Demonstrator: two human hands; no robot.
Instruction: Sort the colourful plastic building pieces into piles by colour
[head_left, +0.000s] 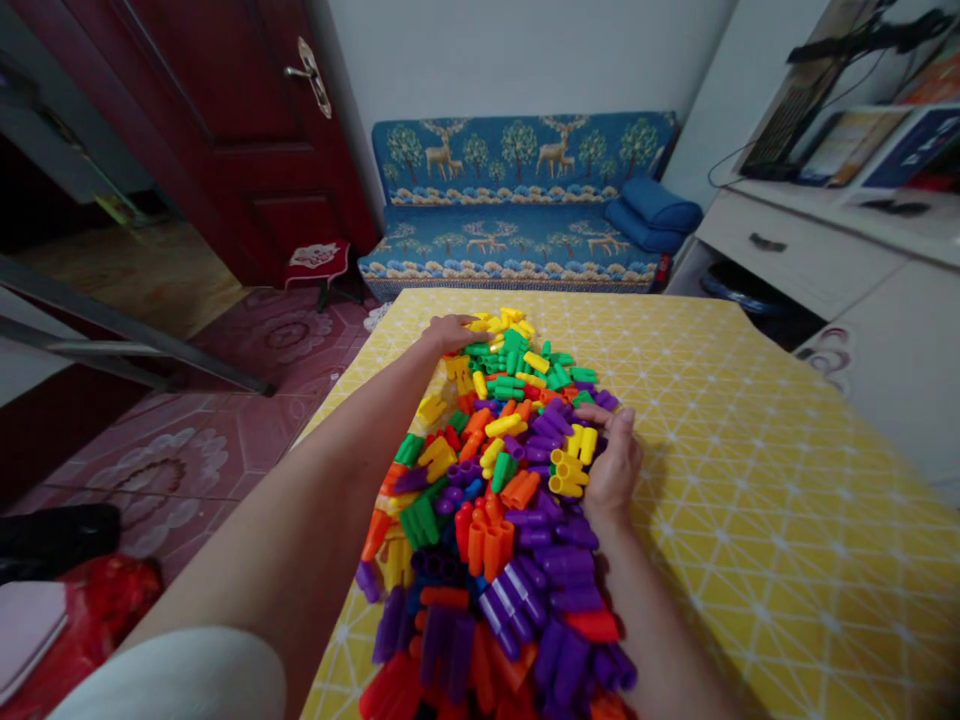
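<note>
A long heap of plastic bullet-shaped building toys [487, 450] in yellow, green, orange, purple and blue lies on the table. My left hand [454, 332] is stretched over the far left end of the heap, fingers extended onto the yellow pieces [504, 322]. My right hand [615, 465] rests along the heap's right side with its thumb raised and fingers reaching toward the purple pieces [551, 425]. A cluster of yellow tubes [568, 473] sits just left of that palm. Neither hand is closed round a piece.
A yellow cloth with white lines [750, 480] covers the table. Beyond it stands a blue sofa [517, 215] with deer patterns. A white cabinet [810, 240] is at the right, a dark red door [225, 120] and a small stool [321, 260] at the left.
</note>
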